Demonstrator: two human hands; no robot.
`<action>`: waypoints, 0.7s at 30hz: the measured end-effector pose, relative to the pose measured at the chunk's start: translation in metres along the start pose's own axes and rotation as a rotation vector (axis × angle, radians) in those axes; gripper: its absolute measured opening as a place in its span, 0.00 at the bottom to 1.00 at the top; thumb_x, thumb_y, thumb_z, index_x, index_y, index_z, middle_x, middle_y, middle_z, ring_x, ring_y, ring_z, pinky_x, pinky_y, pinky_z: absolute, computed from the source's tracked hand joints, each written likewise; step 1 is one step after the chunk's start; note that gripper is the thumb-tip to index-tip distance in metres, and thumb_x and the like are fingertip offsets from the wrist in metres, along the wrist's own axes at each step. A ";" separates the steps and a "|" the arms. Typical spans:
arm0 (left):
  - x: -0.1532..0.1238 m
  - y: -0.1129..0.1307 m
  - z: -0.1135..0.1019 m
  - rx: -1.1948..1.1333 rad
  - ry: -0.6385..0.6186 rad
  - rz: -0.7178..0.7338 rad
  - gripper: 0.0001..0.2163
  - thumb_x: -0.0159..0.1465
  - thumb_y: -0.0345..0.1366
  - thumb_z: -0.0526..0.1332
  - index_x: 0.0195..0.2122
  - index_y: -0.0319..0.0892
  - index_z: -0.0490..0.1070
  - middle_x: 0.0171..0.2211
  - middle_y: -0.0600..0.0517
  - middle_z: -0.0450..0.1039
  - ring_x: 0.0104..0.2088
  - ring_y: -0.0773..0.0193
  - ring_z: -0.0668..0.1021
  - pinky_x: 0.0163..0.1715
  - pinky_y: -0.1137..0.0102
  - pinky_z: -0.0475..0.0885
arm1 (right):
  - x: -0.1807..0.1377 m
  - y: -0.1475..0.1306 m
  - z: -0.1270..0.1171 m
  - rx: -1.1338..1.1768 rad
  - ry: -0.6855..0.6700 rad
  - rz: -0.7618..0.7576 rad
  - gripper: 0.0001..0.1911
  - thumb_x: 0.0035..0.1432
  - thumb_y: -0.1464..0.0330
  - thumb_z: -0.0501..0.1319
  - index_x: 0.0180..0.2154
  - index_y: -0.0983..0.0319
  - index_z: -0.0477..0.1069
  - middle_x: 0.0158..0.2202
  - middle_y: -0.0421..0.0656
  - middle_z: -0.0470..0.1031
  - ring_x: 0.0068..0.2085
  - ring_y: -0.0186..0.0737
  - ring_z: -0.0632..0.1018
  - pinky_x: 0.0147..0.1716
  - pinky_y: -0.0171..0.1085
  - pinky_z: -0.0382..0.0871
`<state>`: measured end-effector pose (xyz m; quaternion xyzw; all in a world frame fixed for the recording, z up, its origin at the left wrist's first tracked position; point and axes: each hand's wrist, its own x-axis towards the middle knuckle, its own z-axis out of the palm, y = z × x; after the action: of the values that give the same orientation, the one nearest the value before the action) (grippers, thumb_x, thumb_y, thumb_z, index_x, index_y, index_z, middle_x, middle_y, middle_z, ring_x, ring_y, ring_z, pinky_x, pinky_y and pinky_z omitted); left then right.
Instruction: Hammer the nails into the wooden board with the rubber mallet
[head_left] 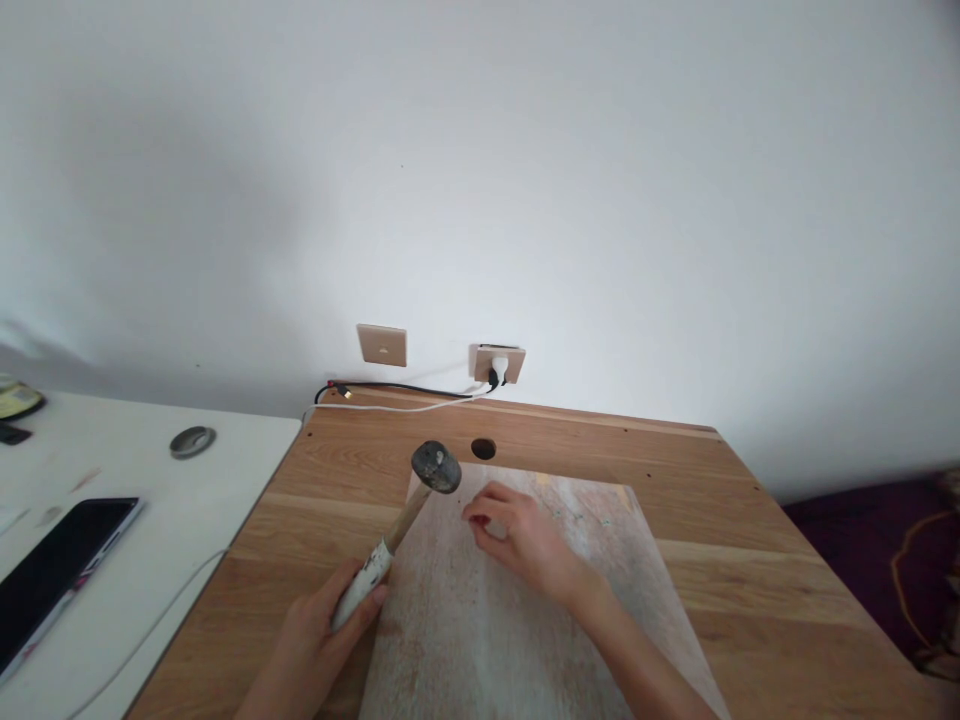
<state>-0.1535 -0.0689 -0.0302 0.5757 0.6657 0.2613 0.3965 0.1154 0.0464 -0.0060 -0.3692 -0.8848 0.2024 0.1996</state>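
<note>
My left hand (324, 632) is wrapped round the white-painted grip of a rubber mallet (409, 518). Its dark head (436, 467) is raised near the far left corner of a worn, whitish board (442, 640). Over the upper part of that board is my right hand (517, 530), thumb and fingertips pinched together. Whatever sits between those fingertips, if anything, is too small to make out. Some small green specks (606, 522) show on the board's far right area.
The board lies on a wooden desk (750, 580) with a round cable hole (484, 448). Cables (405, 388) run along the wall to a socket (511, 362). On the white table (172, 530) at left are a roll of tape (192, 441) and a dark-screened device (56, 570).
</note>
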 end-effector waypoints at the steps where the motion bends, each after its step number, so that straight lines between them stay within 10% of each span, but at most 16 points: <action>1: 0.000 -0.001 0.001 0.002 0.004 0.003 0.17 0.67 0.51 0.56 0.43 0.47 0.78 0.38 0.52 0.85 0.40 0.53 0.85 0.38 0.70 0.78 | 0.002 0.005 -0.002 0.014 0.041 0.021 0.11 0.64 0.79 0.60 0.42 0.60 0.77 0.40 0.41 0.80 0.40 0.35 0.81 0.41 0.32 0.74; 21: -0.003 -0.013 0.003 -0.015 0.055 0.037 0.16 0.67 0.50 0.58 0.45 0.48 0.80 0.42 0.52 0.85 0.44 0.52 0.85 0.44 0.68 0.79 | 0.021 0.011 0.022 -0.061 0.057 0.112 0.14 0.61 0.80 0.62 0.45 0.59 0.72 0.38 0.42 0.82 0.43 0.45 0.80 0.46 0.44 0.69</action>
<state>-0.1577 -0.0748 -0.0413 0.5772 0.6637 0.2894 0.3775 0.0967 0.0644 -0.0252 -0.4297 -0.8624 0.1756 0.2019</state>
